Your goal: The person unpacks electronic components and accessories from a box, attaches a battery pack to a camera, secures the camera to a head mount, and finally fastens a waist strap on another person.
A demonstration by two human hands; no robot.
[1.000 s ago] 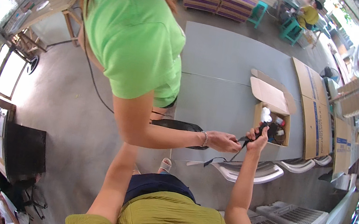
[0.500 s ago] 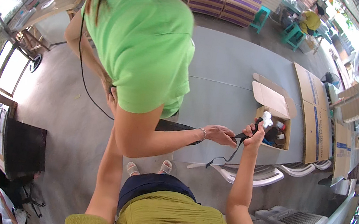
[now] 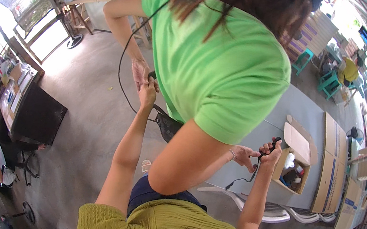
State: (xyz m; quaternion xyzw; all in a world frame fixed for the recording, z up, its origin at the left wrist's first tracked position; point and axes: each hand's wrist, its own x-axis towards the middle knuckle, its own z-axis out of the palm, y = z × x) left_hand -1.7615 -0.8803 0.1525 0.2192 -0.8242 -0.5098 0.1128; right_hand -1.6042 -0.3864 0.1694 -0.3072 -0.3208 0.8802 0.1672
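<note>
A person in a bright green shirt (image 3: 217, 72) stands close before me, bent a little and hiding much of the middle. My right hand (image 3: 271, 154) is closed around a black strap (image 3: 255, 171), whose thin loose end dangles toward the table edge. Beside it, the other person's right hand (image 3: 244, 156), with a bracelet at the wrist, reaches to the same strap. My left hand (image 3: 148, 93) is closed on a dark strap part at the person's other side, touching their left hand (image 3: 139, 73). A wide black band (image 3: 168, 127) shows at the person's waist.
An open cardboard box (image 3: 292, 174) holding bottles and a white bundle sits on the grey table (image 3: 277, 113), beside flat cartons (image 3: 331, 163). White chairs (image 3: 273, 212) stand along its near edge. A black cable (image 3: 122, 68) hangs at left. Another person sits far left.
The person in green has shifted right and nearer, covering more of the table. My left hand, hidden before, now shows at their left hand. My right hand has left the box's white bundle, still gripping the strap.
</note>
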